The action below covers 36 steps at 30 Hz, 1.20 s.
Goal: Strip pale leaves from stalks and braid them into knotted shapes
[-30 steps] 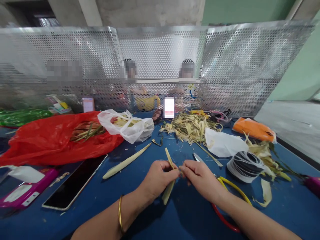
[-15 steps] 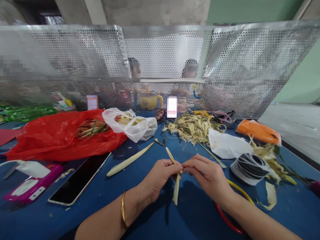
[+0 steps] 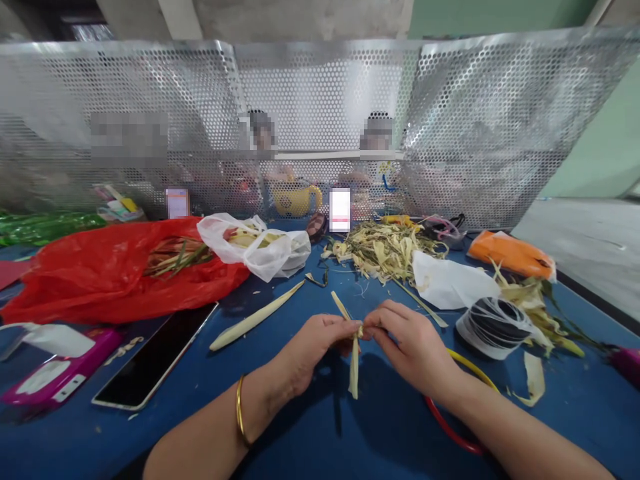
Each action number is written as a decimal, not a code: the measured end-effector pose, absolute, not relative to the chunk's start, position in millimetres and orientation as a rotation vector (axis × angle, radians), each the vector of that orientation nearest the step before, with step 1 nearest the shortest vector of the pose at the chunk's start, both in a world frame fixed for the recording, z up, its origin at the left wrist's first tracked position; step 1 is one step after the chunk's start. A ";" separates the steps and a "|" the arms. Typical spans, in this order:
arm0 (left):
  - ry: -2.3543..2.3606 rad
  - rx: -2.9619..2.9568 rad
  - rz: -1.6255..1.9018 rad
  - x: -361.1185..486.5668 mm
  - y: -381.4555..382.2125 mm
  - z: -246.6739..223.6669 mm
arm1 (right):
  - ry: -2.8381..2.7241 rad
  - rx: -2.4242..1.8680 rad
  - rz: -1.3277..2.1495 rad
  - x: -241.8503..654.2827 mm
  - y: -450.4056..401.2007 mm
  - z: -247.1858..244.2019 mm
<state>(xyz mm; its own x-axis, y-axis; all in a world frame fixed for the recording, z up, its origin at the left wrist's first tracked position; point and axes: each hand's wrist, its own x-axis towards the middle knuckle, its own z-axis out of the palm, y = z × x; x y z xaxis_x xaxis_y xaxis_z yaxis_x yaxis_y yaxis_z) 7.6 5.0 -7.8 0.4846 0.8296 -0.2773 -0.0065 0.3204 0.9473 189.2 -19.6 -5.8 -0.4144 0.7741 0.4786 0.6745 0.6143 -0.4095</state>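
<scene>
My left hand [image 3: 316, 347] pinches a narrow pale strip of dried corn husk [image 3: 354, 373] between thumb and fingers, above the blue table. One end of the strip points up and away; the other hangs down below the fingers. A small knot-like bend shows at the pinch. My right hand [image 3: 407, 343] has its fingertips pressed together right at that bend, on the strip's right side; exactly what they grip there is partly hidden. To the left, a longer husk piece [image 3: 255, 319] lies on the table. A yellow and red ring [image 3: 445, 427] lies partly beneath my right forearm.
A husk pile [image 3: 385, 250], white paper [image 3: 453, 283] and a spool of clear line [image 3: 493, 327] lie to the right. Leftward are a red plastic bag [image 3: 100, 267], a white bag [image 3: 273, 257], a dark phone [image 3: 157, 357] and a magenta power strip [image 3: 65, 373]. A perforated metal screen [image 3: 325, 87] stands behind.
The whole view has shifted slightly, so things appear a little further left and higher. Both hands stay at the husk strip, with my right fingertips slightly changed in pose at the bend.
</scene>
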 end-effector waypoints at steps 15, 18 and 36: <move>1.206 1.882 0.682 8.5 0.1 -10.8 | -1.503 -1.389 1.320 185.4 -13.0 -10.1; 1.214 1.776 0.673 8.0 1.7 -8.8 | -1.630 -1.339 1.137 183.3 -14.9 -10.4; 1.116 1.326 0.743 9.2 3.8 -6.1 | -1.343 -1.155 1.280 181.3 -15.6 -5.9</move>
